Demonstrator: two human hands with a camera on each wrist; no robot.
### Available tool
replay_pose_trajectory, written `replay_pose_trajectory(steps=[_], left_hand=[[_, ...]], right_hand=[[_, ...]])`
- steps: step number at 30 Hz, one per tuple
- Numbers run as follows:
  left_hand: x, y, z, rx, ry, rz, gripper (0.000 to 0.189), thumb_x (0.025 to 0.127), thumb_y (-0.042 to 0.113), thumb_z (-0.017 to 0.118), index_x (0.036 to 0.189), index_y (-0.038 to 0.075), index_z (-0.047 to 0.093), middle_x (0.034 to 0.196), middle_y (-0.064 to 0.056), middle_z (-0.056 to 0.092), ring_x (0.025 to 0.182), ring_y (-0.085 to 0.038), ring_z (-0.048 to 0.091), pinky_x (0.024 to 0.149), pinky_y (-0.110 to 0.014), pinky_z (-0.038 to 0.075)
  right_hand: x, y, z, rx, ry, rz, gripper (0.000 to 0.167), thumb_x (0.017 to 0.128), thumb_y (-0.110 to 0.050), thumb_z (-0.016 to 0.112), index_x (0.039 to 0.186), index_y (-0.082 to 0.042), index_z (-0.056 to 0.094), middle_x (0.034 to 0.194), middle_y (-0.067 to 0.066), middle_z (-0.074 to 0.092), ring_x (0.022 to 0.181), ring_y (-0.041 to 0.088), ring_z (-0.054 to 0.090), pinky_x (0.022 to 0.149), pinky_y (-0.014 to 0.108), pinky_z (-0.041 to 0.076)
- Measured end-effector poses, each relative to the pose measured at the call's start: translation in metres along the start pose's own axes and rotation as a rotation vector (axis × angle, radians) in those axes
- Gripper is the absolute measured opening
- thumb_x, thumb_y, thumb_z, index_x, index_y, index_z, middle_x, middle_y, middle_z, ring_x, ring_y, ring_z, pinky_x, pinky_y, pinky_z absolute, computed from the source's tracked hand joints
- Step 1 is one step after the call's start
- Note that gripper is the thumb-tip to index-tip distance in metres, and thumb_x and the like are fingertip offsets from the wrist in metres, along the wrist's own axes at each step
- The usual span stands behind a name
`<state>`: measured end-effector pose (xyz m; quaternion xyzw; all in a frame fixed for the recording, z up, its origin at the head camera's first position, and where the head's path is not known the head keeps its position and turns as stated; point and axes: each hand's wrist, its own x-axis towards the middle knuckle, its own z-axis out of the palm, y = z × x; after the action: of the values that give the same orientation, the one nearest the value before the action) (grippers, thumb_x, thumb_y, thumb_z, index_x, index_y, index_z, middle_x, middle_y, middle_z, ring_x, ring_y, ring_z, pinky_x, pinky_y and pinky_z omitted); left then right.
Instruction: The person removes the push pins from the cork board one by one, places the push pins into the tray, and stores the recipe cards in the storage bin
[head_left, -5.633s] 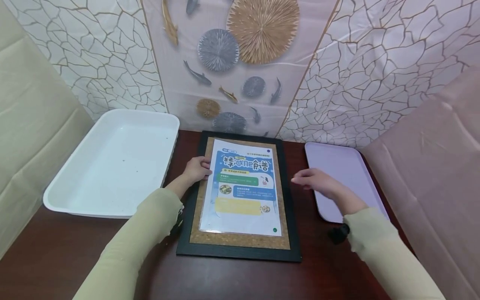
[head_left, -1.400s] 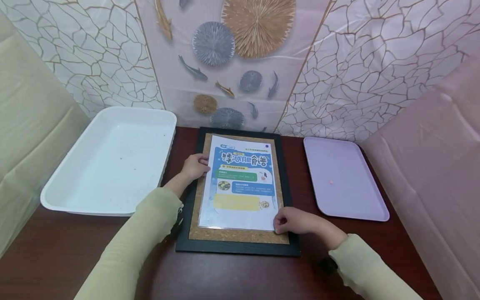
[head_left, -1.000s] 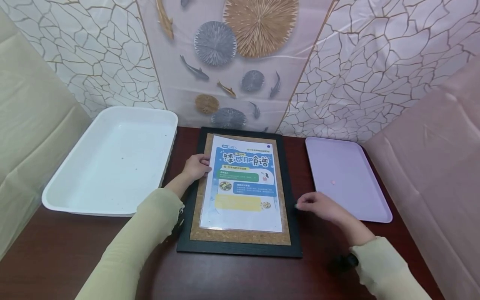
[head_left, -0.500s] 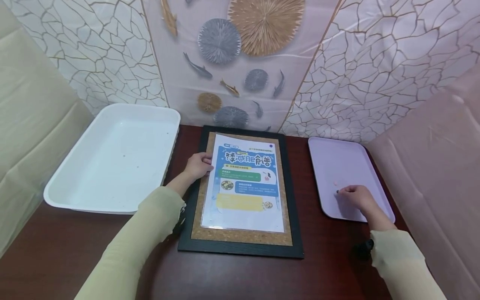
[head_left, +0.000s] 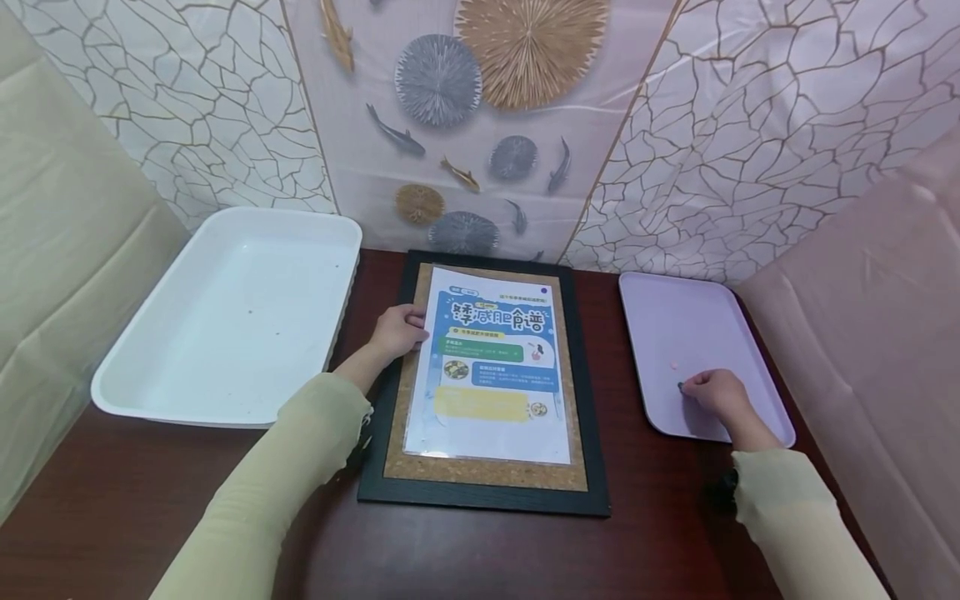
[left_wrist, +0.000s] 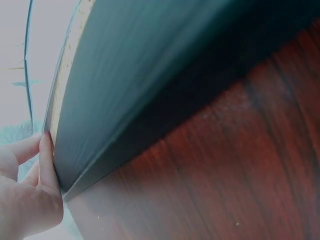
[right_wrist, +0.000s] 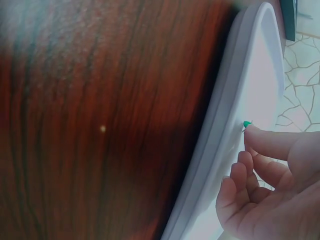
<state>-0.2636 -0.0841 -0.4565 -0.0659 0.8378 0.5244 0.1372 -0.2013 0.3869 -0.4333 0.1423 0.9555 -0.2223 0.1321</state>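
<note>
A laminated poster [head_left: 491,367] with a blue printed top lies on a black-framed corkboard [head_left: 487,477]. One dark blue thumbtack [head_left: 543,290] sits at its upper right corner. My left hand [head_left: 399,332] pinches the poster's left edge between thumb and fingers, as the left wrist view also shows. Over the lavender tray [head_left: 675,308], my right hand [head_left: 720,392] holds a green thumbtack [right_wrist: 247,124] at its fingertips, close to the tray's surface. Just beyond those fingertips a small pink thumbtack-like piece [head_left: 673,366] lies on the tray.
A large white tray [head_left: 225,333] stands left of the corkboard, with a few tiny dark specks inside. All of it rests on a dark reddish-brown table [head_left: 465,550]. A patterned backdrop [head_left: 480,150] closes the rear, and padded panels rise at both sides.
The green thumbtack has come out of the poster's lower right corner. My right hand has carried it rightward from there to the lavender tray. The left hand has stayed at the poster's left edge.
</note>
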Motion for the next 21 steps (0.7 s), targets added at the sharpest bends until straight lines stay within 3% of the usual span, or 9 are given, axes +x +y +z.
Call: replay_pose_trajectory(steps=[5,11,16,21], left_hand=[[0.001,0.000,0.000,-0.002,-0.001,0.000,0.048,0.090,0.006,0.058,0.136,0.006,0.046,0.115,-0.014,0.060,0.098,-0.025,0.062,0.083,-0.032,0.055],[0.000,0.001,-0.001,0.000,0.004,-0.001,0.049,0.090,0.007,0.058,0.137,0.007,0.045,0.115,-0.014,0.059,0.098,-0.025,0.062,0.082,-0.031,0.055],[0.000,0.001,-0.001,0.001,0.008,0.000,0.049,0.090,0.007,0.058,0.137,0.007,0.046,0.115,-0.013,0.059,0.098,-0.025,0.062,0.082,-0.032,0.055],[0.000,-0.001,0.002,-0.002,0.009,0.001,0.048,0.089,0.007,0.059,0.136,0.008,0.047,0.113,-0.013,0.060,0.098,-0.025,0.063,0.081,-0.031,0.055]], right_hand=[[0.000,-0.001,-0.001,0.010,-0.029,0.032,0.027,0.087,-0.012,0.056,0.095,0.013,0.060,0.089,0.024,0.059,0.082,0.030,0.053,0.061,0.027,0.040],[0.000,-0.004,-0.008,0.013,-0.016,0.014,0.024,0.084,-0.010,0.057,0.093,0.013,0.060,0.086,0.022,0.059,0.080,0.029,0.053,0.060,0.027,0.040],[0.004,-0.011,-0.012,0.033,0.063,-0.009,0.027,0.084,-0.012,0.055,0.095,0.013,0.057,0.088,0.026,0.058,0.080,0.032,0.053,0.059,0.027,0.039],[0.011,-0.032,-0.016,0.046,0.147,-0.040,0.032,0.085,-0.015,0.053,0.100,0.013,0.056,0.101,0.032,0.056,0.087,0.039,0.053,0.064,0.033,0.042]])
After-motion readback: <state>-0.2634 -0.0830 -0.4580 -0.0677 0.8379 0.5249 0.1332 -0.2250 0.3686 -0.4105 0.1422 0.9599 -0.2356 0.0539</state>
